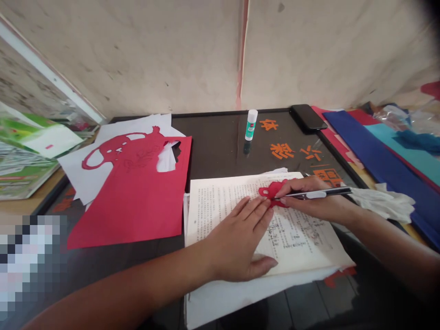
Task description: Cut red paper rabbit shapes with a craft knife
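Tabletop [213, 153], dark and glossy, stretches across my feed. On it I see a red paper sheet [137, 206] left of a book [206, 206], printed page up. My left hand [240, 243] lies open and flat on that page. My right hand [319, 206] grips a slim grey-and-black tool [305, 195], pen or knife, I can't tell. Its tip is at a red cutout [275, 188] on the page, by my left fingertips.

- 12 o'clock: scuffed beige wall [154, 55], split by a reddish vertical seam [239, 82].
- 10 o'clock: pale strip [44, 59] slanting along a stained side wall [20, 64].
- Dial's centre: glossy black desk [213, 146], faintly reflective.
- 9 o'clock: tan surface [24, 206] beside it.
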